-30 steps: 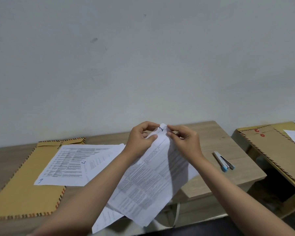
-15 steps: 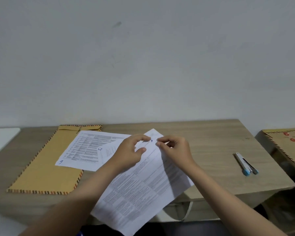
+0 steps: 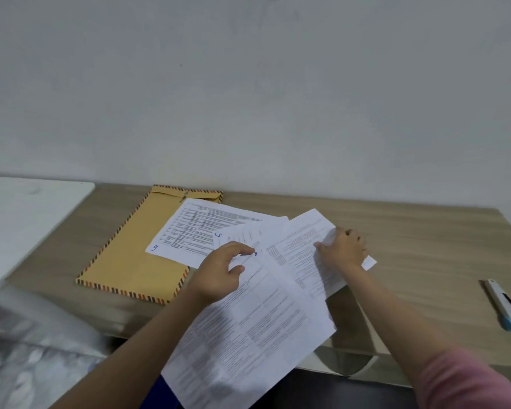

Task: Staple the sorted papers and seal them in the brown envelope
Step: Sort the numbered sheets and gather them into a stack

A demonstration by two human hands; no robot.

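My left hand [image 3: 222, 270] pinches the top corner of a printed sheet [image 3: 254, 335] that hangs over the desk's front edge. To its right, my right hand [image 3: 344, 249] grips the edge of a second printed sheet [image 3: 301, 249] held apart from the first. Two more sheets lie flat behind them: one marked 5 [image 3: 242, 234] and one marked 9 [image 3: 195, 228]. The sheet marked 9 partly covers a brown envelope [image 3: 124, 255] with a striped border, flat at the desk's left. A white and blue stapler [image 3: 503, 304] lies at the far right of the desk.
The wooden desk [image 3: 425, 246] stands against a plain grey wall. A white surface [image 3: 21, 219] adjoins it on the left. A blurred clear plastic item [image 3: 33, 355] sits at lower left, below the desk edge.
The two hands held one stack's corner together; now they have parted, the right hand pulling one sheet off to the right. The camera has swung left and down.
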